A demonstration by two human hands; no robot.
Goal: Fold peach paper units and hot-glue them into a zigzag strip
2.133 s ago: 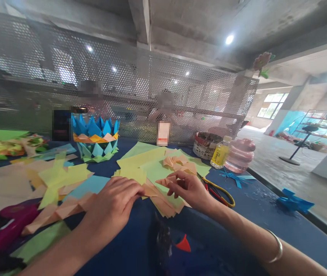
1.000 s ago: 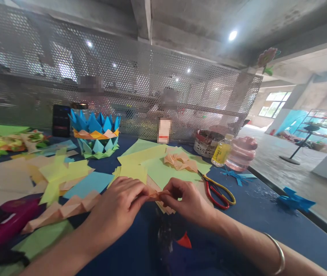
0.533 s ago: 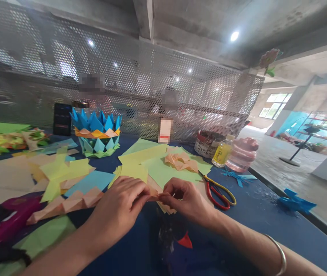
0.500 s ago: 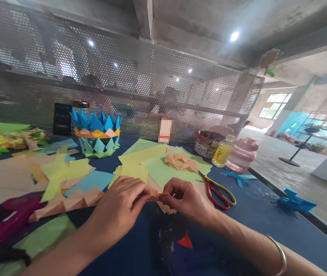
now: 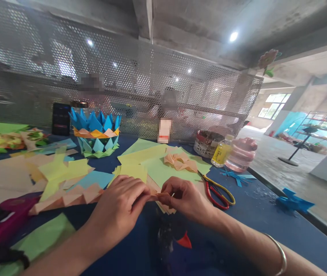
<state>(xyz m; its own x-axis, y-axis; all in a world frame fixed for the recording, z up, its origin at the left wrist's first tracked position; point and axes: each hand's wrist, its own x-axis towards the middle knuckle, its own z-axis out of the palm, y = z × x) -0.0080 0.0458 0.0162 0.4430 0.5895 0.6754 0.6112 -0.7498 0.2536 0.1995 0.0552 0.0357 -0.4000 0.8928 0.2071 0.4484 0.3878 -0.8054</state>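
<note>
My left hand (image 5: 120,209) and my right hand (image 5: 182,199) meet over a blue table (image 5: 255,214), both pinching a small folded orange paper piece (image 5: 155,196) between the fingertips. Under the hands lies a stack of orange paper squares (image 5: 166,208). Behind them are yellow and green sheets (image 5: 154,165) with a few folded orange pieces (image 5: 180,161) on top. A row of joined orange folded units (image 5: 68,197) lies left of my left hand.
Red-and-yellow scissors (image 5: 219,191) lie right of my right hand. A blue, orange and green paper crown (image 5: 96,134) stands at the back, with a basket (image 5: 206,143), a yellow bottle (image 5: 221,152) and a pink jug (image 5: 241,153). A perforated metal screen (image 5: 152,96) walls off people behind.
My right hand came in from the paper stack to meet the left. Both hands now pinch the small orange piece and have stayed almost still for the last second.
</note>
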